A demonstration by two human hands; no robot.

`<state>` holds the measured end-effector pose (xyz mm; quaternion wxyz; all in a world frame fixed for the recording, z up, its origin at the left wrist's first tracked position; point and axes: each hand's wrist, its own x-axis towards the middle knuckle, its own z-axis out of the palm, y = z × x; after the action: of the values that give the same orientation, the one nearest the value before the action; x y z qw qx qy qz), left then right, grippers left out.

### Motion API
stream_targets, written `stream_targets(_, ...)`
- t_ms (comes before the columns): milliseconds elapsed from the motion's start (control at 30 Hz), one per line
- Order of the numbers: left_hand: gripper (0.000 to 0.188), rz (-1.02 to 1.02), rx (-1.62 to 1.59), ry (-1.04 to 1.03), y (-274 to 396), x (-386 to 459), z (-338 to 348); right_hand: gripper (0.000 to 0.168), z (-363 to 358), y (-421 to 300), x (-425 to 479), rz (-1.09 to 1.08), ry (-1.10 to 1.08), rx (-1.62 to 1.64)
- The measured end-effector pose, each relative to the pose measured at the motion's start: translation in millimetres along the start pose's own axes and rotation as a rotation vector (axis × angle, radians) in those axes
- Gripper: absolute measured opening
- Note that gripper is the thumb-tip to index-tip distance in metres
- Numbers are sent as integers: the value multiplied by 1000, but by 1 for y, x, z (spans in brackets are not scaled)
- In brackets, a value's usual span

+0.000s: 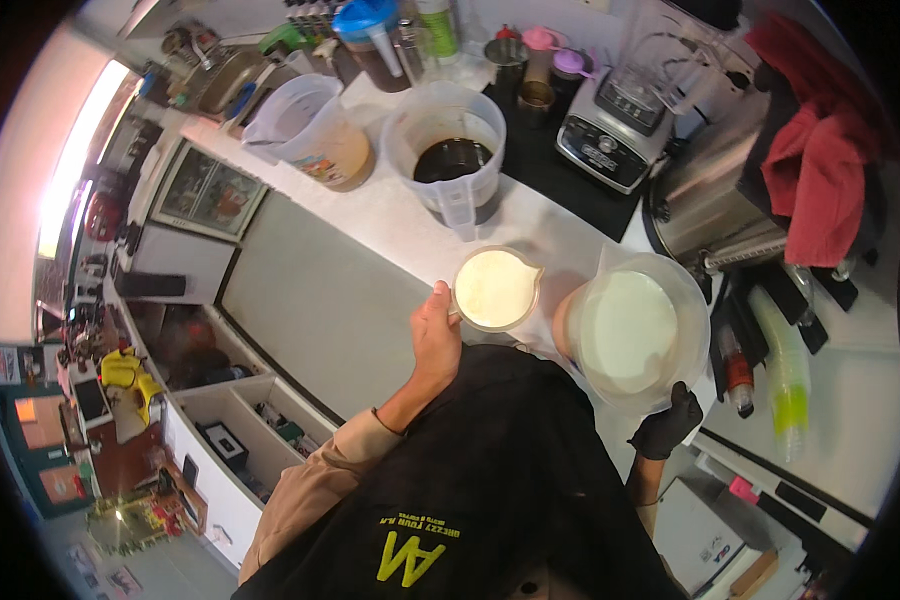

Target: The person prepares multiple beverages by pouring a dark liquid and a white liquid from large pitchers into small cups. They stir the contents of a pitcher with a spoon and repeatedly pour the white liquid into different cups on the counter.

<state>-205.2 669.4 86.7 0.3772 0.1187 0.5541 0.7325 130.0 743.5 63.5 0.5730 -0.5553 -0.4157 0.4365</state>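
Note:
My bare left hand point(435, 334) grips a small measuring cup point(496, 289) by its handle. Pale cream-coloured contents fill the cup close to its rim, and its spout points right. In a black glove, my right hand point(667, 421) holds the near rim side of a large translucent plastic pitcher point(637, 337), with whitish contents inside. Beyond the cup stands another translucent pitcher point(444, 150) holding a dark liquid, its handle towards me. To its left a third pitcher point(311, 131) with a printed picture contains something light brown.
A blender base point(607, 142) sits on a black mat beside a large metal container point(720, 187) draped with a red cloth point(825, 180). Farther back are a blue-lidded jug point(375, 45) and squeeze bottles point(544, 49). Stacked clear cups point(780, 367) lie at the right.

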Motion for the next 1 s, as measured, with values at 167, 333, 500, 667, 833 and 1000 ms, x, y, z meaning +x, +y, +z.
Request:
stream_targets(167, 42, 107, -78, 146, 35, -5, -24, 34, 55, -10, -8, 67, 10, 128)
stream_targets(333, 40, 193, -50, 216, 81, 4, -62, 33, 89, -14, -11, 101, 41, 49)
stream_targets(500, 39, 330, -56, 190, 124, 40, -116, 31, 98, 1, -10, -45, 23, -3)
stream_targets(667, 41, 414, -6, 166, 172, 94, -156, 32, 82, 24, -4, -23, 10, -70)
stream_targets(833, 44, 507, 173, 249, 218, 149, -169, 32, 105, 1, -15, 43, 153, 18)
stream_targets(1000, 56, 533, 523, 314, 252, 201, -180, 32, 119, -3, -27, 14, 197, 122)
